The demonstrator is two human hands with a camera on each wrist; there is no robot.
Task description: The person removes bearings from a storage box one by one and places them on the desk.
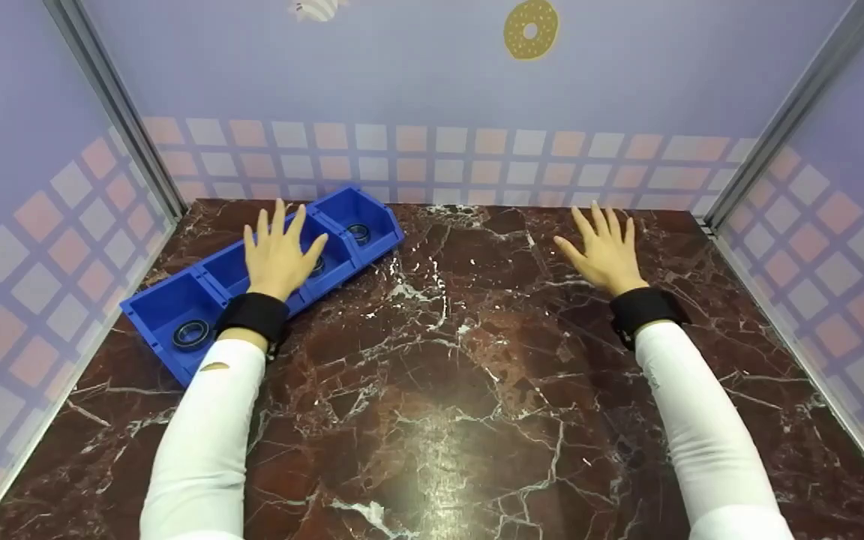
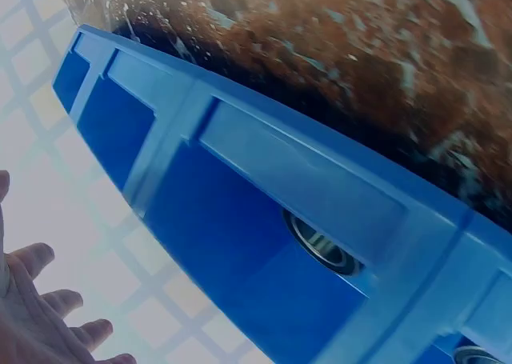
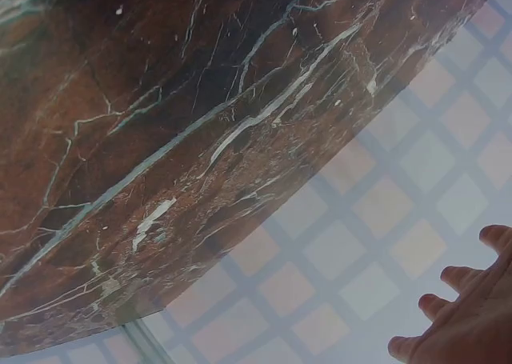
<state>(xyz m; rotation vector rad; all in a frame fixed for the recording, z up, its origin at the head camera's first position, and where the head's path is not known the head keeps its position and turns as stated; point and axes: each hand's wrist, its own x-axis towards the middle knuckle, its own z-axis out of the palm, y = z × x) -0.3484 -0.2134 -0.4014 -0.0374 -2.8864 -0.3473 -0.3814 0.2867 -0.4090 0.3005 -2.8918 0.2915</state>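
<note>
My left hand (image 1: pixel 276 259) is spread with straight fingers above a blue divided bin (image 1: pixel 353 259), overlapping its middle compartments in the head view. It holds nothing. Black ring-shaped bearings lie in the bin: one bearing (image 1: pixel 191 334) in the near-left compartment, another (image 1: pixel 358 233) in the far-right one, and one partly covered by my thumb. The left wrist view shows a bearing (image 2: pixel 322 242) against a compartment wall, with my fingers off to the side. On the right, my right hand (image 1: pixel 603 251) is spread over the dark marbled table, fingers straight and nothing in them.
The brown-red marbled table (image 1: pixel 432 375) has light veins. Pale purple panels with a checkered band (image 1: pixel 451 161) enclose it at the back and both sides, with metal posts (image 1: pixel 121 112) at the corners. The bin stands at an angle near the back left.
</note>
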